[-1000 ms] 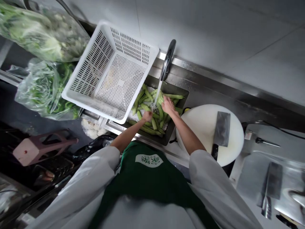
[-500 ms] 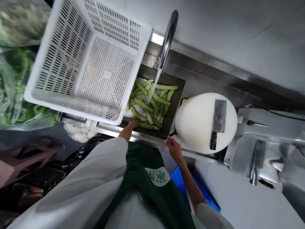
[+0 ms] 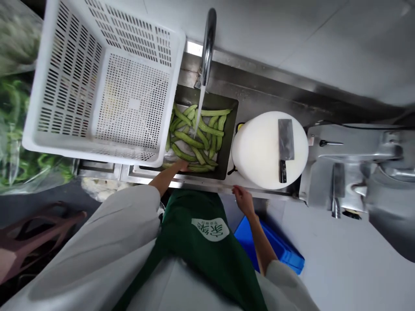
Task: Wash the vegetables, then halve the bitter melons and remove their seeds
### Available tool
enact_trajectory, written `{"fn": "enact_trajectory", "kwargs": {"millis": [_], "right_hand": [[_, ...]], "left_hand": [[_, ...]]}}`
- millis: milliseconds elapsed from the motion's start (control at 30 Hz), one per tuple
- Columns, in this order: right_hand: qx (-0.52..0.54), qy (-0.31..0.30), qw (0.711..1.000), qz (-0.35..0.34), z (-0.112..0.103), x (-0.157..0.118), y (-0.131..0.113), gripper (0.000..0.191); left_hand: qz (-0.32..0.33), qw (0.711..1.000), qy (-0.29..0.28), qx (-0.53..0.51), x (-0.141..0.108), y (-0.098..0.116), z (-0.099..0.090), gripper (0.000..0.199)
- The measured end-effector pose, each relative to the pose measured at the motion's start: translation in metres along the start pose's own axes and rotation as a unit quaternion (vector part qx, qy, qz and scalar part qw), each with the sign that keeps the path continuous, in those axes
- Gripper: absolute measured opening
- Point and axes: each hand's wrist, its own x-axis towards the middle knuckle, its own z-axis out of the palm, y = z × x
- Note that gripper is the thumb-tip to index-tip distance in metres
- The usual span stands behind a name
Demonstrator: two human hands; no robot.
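Several long green ridged gourds [image 3: 188, 139] lie in the metal sink [image 3: 228, 142], under water running from the curved faucet [image 3: 209, 47]. My left hand [image 3: 182, 165] reaches over the sink's front edge and touches the gourds nearest me; its fingertips are hidden among them. My right hand [image 3: 241, 198] hangs just in front of the counter's edge, right of the sink, with its fingers drawn together. Whatever it may pinch is too small to make out.
A large white perforated basket [image 3: 134, 103] stands left of the sink. On the right, a cleaver [image 3: 285, 140] lies on a round white cutting board [image 3: 256, 151]. Bagged green vegetables [image 3: 29, 134] sit far left, a blue crate [image 3: 285, 248] below, and a metal machine [image 3: 353, 149] far right.
The whole view has shifted with the head. My right hand has drawn slightly away from the sink's edge. My left hand remains at the front gourds.
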Motion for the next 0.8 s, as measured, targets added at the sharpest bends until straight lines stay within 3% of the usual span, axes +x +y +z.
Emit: {"fn": "enact_trajectory", "kwargs": {"millis": [100, 200, 300, 367, 467, 567, 700, 800], "right_hand": [[-0.024, 0.102, 0.994, -0.038, -0.054, 0.038, 0.008, 0.044], [-0.140, 0.219, 0.965, -0.035, -0.113, 0.078, 0.024, 0.044], [-0.268, 0.233, 0.935, 0.012, -0.152, 0.105, 0.046, 0.053], [-0.293, 0.198, 0.935, 0.030, -0.165, 0.113, 0.062, 0.059], [-0.282, 0.169, 0.944, 0.003, -0.176, 0.120, 0.081, 0.057], [-0.260, 0.161, 0.952, -0.014, -0.186, 0.130, 0.087, 0.056], [-0.233, 0.108, 0.966, -0.005, -0.202, 0.145, 0.079, 0.068], [-0.190, 0.139, 0.972, -0.010, -0.220, 0.144, 0.076, 0.065]], "left_hand": [[0.000, 0.999, -0.014, 0.036, -0.012, 0.024, 0.000, 0.055], [-0.006, 0.999, 0.005, 0.051, -0.030, 0.052, -0.006, 0.050], [-0.007, 0.997, 0.068, -0.021, -0.067, 0.084, -0.017, 0.045], [0.004, 0.984, 0.109, -0.139, -0.106, 0.108, -0.023, 0.041], [0.032, 0.935, 0.135, -0.325, -0.167, 0.156, -0.024, 0.037], [0.066, 0.900, 0.188, -0.389, -0.208, 0.215, -0.022, 0.032], [0.100, 0.902, 0.236, -0.346, -0.219, 0.281, -0.026, 0.030], [0.116, 0.920, 0.261, -0.267, -0.201, 0.310, -0.034, 0.030]]}}
